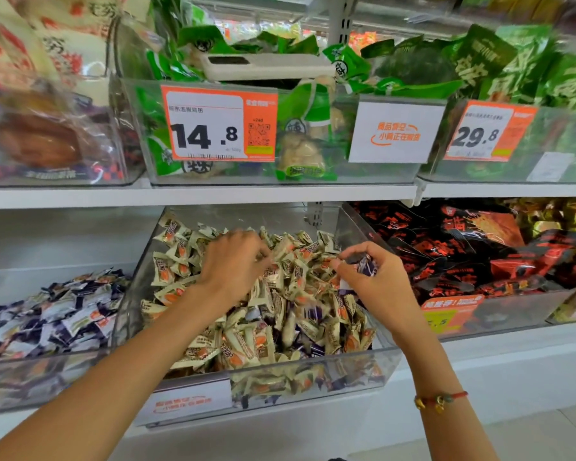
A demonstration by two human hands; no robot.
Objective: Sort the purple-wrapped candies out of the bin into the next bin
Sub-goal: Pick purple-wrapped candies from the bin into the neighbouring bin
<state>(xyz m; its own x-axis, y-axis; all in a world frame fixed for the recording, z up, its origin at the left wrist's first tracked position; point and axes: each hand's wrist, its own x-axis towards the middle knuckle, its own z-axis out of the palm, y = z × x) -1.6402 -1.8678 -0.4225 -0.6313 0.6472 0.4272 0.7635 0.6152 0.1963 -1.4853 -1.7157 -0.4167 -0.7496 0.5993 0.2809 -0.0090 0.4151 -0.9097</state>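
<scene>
A clear middle bin (373,356) holds a heap of cream-and-orange wrapped candies (246,341) with a few purple-wrapped ones (316,311) mixed in. My right hand (376,281) hovers over the heap's right side, fingers curled round a purple-wrapped candy (366,265). My left hand (233,261) reaches into the heap's upper middle, fingers bent down among the candies; whether it holds one is hidden. The bin to the left (47,377) is filled mostly with purple-wrapped candies (54,314).
A bin of red-and-black snack packets (479,254) stands to the right. The shelf above carries bins of green packets (313,128) with orange price tags (218,123). A white shelf edge (197,194) runs just above the candy bins.
</scene>
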